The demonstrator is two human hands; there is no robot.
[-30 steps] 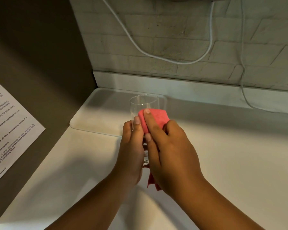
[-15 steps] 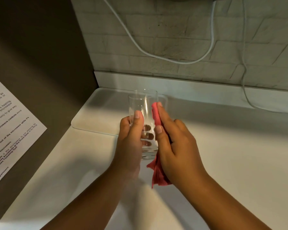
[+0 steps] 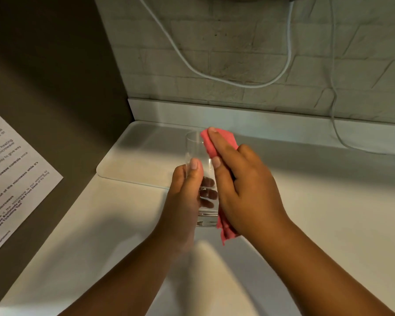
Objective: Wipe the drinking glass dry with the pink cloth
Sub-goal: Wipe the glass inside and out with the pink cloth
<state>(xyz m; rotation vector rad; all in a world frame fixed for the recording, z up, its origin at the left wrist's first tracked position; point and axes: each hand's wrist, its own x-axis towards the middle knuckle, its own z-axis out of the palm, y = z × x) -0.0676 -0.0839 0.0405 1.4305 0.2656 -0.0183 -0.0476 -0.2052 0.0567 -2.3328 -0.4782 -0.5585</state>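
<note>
**Glass held upright, cloth working the right side**

So the drinking glass (image 3: 200,179) is up off the worktop (image 3: 317,213), standing upright between both hands, long axis running roughly base-toward-the-person to rim-away. Left hand (image 3: 187,192) is wrapped round the lower half, thumb on the near side and fingers showing through the glass from behind. Right hand (image 3: 242,188) is closed over the pink cloth (image 3: 211,143) and presses it flat against the right wall, index finger reaching up to the rim, a tail of cloth hanging past the base.

The glass sits just left of the right palm. My guess: the left side and inside aren't covered yet, so the left hand needs to turn the glass into the cloth.
</note>
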